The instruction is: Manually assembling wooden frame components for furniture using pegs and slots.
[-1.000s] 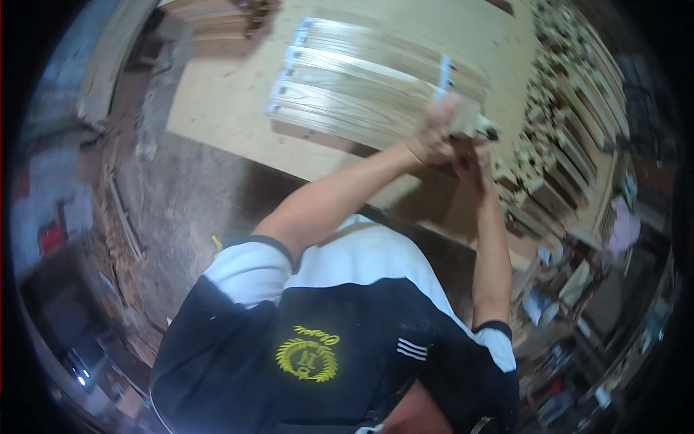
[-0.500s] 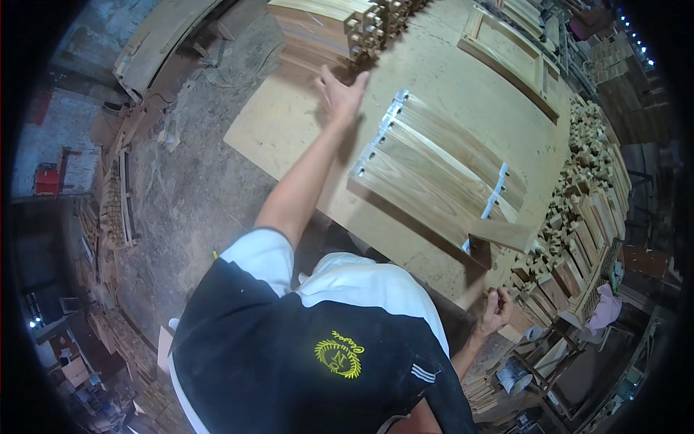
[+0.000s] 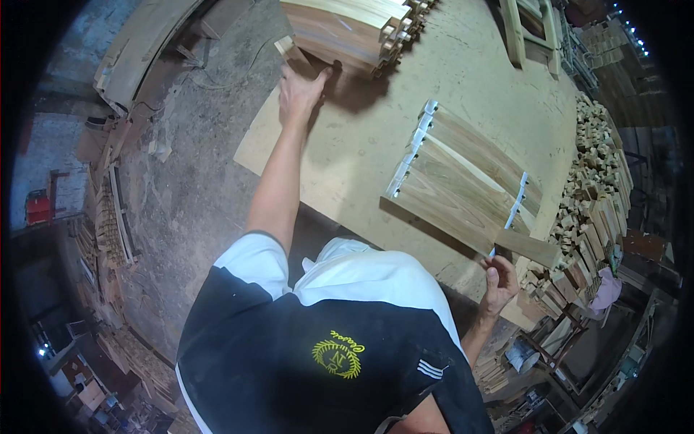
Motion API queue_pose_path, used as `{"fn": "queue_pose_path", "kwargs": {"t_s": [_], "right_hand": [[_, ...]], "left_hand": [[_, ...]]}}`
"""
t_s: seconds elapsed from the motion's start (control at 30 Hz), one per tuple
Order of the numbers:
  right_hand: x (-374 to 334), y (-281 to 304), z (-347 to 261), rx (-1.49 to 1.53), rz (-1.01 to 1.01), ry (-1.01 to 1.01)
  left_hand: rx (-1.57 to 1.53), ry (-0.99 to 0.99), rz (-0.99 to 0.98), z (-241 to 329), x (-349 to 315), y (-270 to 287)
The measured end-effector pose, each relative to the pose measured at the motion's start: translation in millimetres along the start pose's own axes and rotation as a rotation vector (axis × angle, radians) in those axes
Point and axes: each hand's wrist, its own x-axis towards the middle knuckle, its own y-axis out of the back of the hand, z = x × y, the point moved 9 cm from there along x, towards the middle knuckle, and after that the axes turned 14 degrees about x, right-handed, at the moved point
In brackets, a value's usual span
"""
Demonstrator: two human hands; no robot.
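Observation:
My left hand [image 3: 300,95] is closed around a short wooden piece [image 3: 294,56] at the bench's far left, beside a stack of boards [image 3: 329,32]. Several wooden boards [image 3: 455,170] lie side by side like a panel, with pale, dark-spotted strips across their ends. At the panel's near right corner, a short wooden board [image 3: 531,248] sits crosswise. Just below that corner is my right hand [image 3: 500,288], its fingers curled and its fingertips close to the board's end. What they pinch, if anything, is hidden.
The boards rest on a light sheet-topped bench [image 3: 347,166]. A heap of cut wood pieces [image 3: 589,210] lines its right side. A wooden frame [image 3: 531,32] stands at the far right. Wood lies on the concrete floor [image 3: 188,181] at left.
My left hand has moved left and now has a wooden piece in it. My right hand has come up to the panel's corner. The bench and panel sit farther right in view.

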Motion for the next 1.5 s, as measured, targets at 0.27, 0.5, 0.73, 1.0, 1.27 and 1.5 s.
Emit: {"fn": "queue_pose_path", "kwargs": {"t_s": [0.27,0.5,0.73,1.0,1.27,1.5], "right_hand": [[25,-86,-23,-0.095,-0.248,0.081],[32,-144,-17,-0.001,-0.345,0.001],[81,-215,-39,-0.043,-0.517,0.088],[106,-267,-49,-0.66,-0.631,0.65],[121,-236,25,-0.084,-0.481,-0.044],[132,-220,64,-0.019,-0.457,0.161]], "left_hand": [[-0.902,0.152,-0.554,-104,-7,-48],[-1.098,-0.168,-0.772,-100,-128,-15],[-1.001,-0.226,-1.19,-42,-158,-15],[0.034,-1.306,-0.907,94,-155,36],[-0.292,-1.299,-0.536,228,-202,85],[-0.609,-1.126,-0.588,211,-217,3]]}}
